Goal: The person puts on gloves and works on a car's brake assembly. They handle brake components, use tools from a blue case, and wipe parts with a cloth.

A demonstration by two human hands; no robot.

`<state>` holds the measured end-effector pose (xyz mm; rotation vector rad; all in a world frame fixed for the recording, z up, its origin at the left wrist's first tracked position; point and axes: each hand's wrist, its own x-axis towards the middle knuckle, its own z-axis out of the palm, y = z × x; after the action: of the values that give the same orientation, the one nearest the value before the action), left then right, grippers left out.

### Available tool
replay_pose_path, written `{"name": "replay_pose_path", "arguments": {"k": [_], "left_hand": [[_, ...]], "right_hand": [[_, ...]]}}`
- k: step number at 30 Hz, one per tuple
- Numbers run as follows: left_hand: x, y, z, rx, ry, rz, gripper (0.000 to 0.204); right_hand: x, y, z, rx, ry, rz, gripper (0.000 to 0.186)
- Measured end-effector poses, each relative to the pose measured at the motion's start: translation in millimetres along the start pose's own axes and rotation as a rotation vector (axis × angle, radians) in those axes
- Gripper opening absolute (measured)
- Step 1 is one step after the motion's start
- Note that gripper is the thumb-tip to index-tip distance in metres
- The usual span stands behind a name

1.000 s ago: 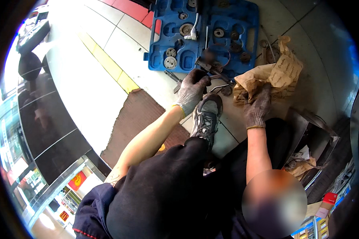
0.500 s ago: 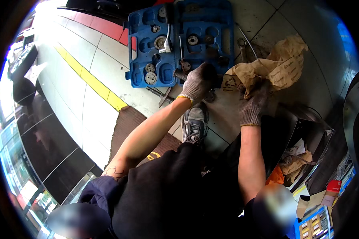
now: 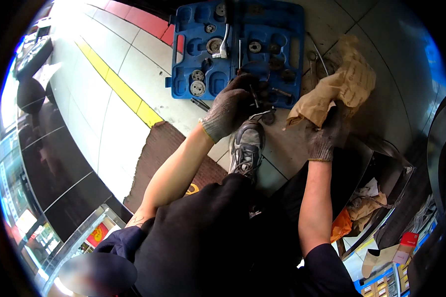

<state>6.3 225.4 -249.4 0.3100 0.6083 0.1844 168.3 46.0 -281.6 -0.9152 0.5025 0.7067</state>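
My left hand (image 3: 227, 110), in a grey glove with dark fingers, is closed round a dark metal tool (image 3: 255, 96) with a thin bar across its end, just above my shoe. Its body is partly hidden by my fingers. Crumpled brown paper (image 3: 338, 88) is gripped by my gloved right hand (image 3: 327, 132) at right, its upper end blurred. Beyond my left hand lies an open blue tool case (image 3: 183, 81) with round metal discs (image 3: 197, 88) in its recesses. A black-handled ratchet (image 3: 223, 48) rests across the case.
A wrench (image 3: 312, 57) and a thin rod (image 3: 321, 58) lie on the tiles right of the case. My shoe (image 3: 247, 148) stands beside a brown mat (image 3: 158, 153). At right is an open dark box (image 3: 396, 180) with paper and an orange wrapper (image 3: 341, 225).
The tool in my left hand has been turned, so its thin bar now shows on the right. The brown paper has swung more upright in my right hand. The view has shifted slightly.
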Motion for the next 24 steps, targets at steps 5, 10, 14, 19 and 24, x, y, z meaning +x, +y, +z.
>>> {"name": "replay_pose_path", "arguments": {"k": [5,10,14,19,24], "left_hand": [[-21,-4,13,-0.073,-0.131,0.094,0.049],[-29,-9,15,0.093,-0.114,0.184,0.048],[-38,-10,24,0.431,0.096,0.223,0.041],[-33,-26,16,0.545,0.101,0.353,0.032],[-31,-30,11,0.453,0.121,0.314,0.029]], "right_hand": [[-26,6,10,-0.017,-0.231,0.074,0.050],[-30,14,-2,0.084,-0.338,0.256,0.054],[-36,23,-3,0.004,-0.351,0.257,0.057],[-10,51,-57,-0.511,-0.551,-0.163,0.056],[-22,58,-48,-0.933,-0.665,-0.381,0.039]]}}
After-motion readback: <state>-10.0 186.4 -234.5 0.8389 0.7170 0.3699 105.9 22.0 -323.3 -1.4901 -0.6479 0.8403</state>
